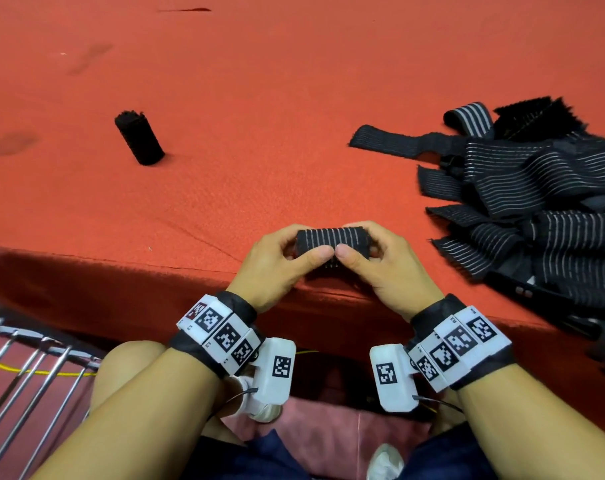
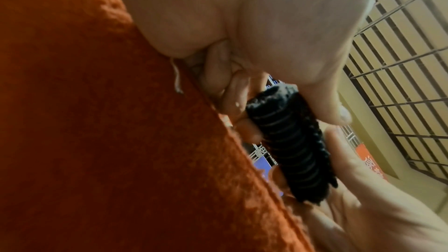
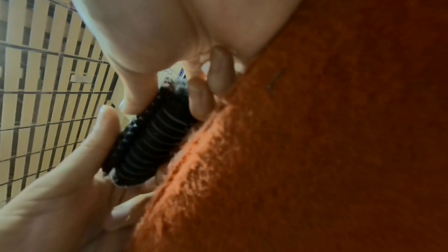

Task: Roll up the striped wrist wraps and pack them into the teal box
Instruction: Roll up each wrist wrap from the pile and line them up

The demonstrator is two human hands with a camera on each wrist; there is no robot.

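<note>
Both hands meet at the near edge of the red felt-covered tabletop [image 1: 259, 98], the left hand [image 1: 277, 261] and the right hand [image 1: 384, 268] each curled round one end of a tightly rolled black elastic wrist wrap with thin white stripes [image 1: 332, 242]. Thumbs press side by side on the near face of the roll while the fingers [image 2: 232, 91] wrap behind it; the wrist views show a short loose tail along one side of the roll, so the winding looks nearly finished but not quite closed.

Farther off on the left, a second rolled black wrap [image 1: 140, 138] lies alone on the felt, well apart from the hands. To the right sits a loose heap of unrolled striped black wraps [image 1: 536, 202], several ends fanning toward the middle.

No teal box shows in any view, so packing seems some way off; the step in hand is rolling, with one roll apparently done and many wraps left. The next move likely calls for turning the last tail under and pressing it so it fastens, keeping firm tension so the coil does not spring loose, then setting it down beside the finished roll.
</note>
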